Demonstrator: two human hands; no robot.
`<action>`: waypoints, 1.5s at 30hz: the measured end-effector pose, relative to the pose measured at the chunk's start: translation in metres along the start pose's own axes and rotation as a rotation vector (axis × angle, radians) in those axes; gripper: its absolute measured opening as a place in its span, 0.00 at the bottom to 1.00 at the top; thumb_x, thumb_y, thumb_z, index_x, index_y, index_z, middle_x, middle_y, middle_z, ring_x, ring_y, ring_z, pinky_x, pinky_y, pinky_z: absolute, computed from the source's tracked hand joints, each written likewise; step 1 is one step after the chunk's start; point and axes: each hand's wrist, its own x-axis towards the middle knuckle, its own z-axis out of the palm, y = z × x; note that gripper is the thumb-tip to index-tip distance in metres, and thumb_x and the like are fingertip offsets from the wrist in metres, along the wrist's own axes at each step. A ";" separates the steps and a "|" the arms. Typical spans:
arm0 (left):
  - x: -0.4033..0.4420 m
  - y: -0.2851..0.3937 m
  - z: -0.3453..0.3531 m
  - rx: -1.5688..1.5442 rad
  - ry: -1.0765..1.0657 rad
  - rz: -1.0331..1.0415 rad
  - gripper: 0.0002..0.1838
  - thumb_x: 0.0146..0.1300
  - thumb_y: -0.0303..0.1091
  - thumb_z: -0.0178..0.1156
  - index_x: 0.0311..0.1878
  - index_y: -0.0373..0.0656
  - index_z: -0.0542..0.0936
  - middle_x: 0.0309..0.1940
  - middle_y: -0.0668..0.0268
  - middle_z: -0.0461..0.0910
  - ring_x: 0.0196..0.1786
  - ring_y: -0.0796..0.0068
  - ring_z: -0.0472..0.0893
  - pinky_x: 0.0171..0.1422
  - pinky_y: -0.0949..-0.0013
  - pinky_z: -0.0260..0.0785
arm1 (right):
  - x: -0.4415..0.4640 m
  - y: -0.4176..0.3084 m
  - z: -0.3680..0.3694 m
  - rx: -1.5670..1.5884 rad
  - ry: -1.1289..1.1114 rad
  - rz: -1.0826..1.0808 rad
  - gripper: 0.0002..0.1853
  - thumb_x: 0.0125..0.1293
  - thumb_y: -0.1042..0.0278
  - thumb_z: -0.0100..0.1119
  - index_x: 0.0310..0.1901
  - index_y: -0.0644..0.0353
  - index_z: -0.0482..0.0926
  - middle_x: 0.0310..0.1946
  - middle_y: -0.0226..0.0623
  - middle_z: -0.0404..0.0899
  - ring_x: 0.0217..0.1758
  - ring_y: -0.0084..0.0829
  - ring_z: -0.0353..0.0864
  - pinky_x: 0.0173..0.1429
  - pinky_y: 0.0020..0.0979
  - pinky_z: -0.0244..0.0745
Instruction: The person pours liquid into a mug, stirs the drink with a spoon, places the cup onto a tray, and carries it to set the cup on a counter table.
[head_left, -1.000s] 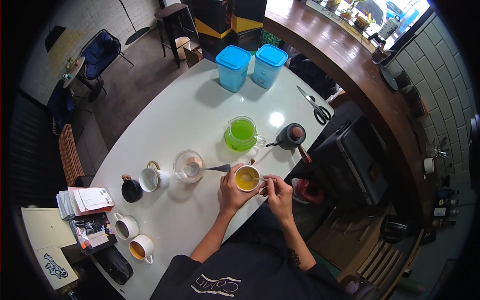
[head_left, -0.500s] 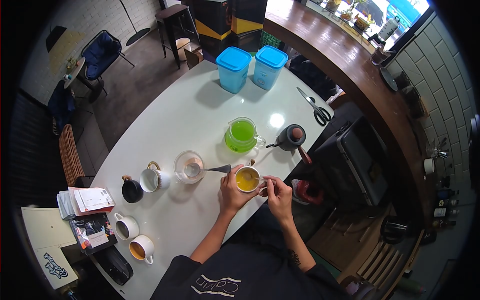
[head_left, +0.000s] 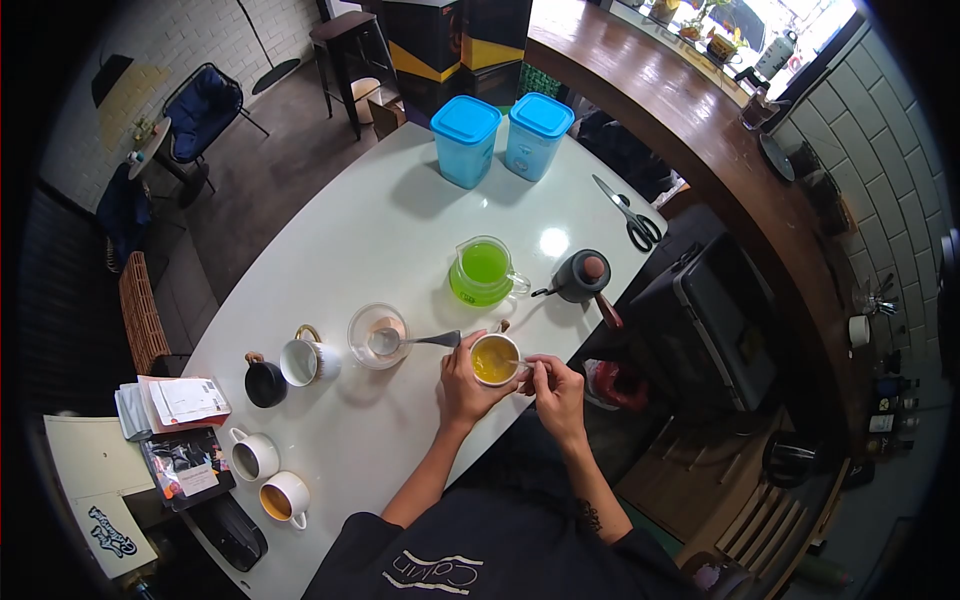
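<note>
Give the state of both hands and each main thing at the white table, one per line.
Held cup: upright, yellow liquid inside
Left hand: gripping the cup
Right hand: pinching a thin utensil dipped in the cup
Glass pitcher: green liquid inside
Blue containers: lids on
Dark kettle: lid on
Scissors: blades look closed
Glass bowl: uncovered, ladle resting in it
Bottom-left white mug: brownish-orange contents

The white table (head_left: 370, 235) bore two blue-lidded containers (head_left: 466, 145), scissors (head_left: 630, 215), a green-filled glass jug (head_left: 482, 272), a dark kettle (head_left: 578, 280), a clear bowl (head_left: 362, 350) and four mugs (head_left: 288, 490).
</note>
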 end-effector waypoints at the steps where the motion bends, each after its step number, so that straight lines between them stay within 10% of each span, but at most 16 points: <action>1: 0.000 0.002 0.000 0.001 0.011 0.000 0.47 0.36 0.48 0.85 0.60 0.45 0.72 0.50 0.60 0.82 0.49 0.54 0.82 0.55 0.54 0.72 | 0.000 0.000 0.001 0.001 -0.001 0.000 0.10 0.75 0.75 0.52 0.48 0.71 0.81 0.28 0.40 0.87 0.28 0.24 0.86 0.35 0.26 0.82; 45: -0.002 -0.005 0.005 -0.028 0.007 -0.020 0.48 0.38 0.52 0.83 0.62 0.43 0.73 0.53 0.58 0.81 0.52 0.56 0.82 0.58 0.56 0.68 | -0.002 -0.004 -0.001 -0.030 -0.021 -0.018 0.11 0.78 0.73 0.50 0.47 0.70 0.81 0.29 0.36 0.85 0.22 0.18 0.78 0.26 0.22 0.73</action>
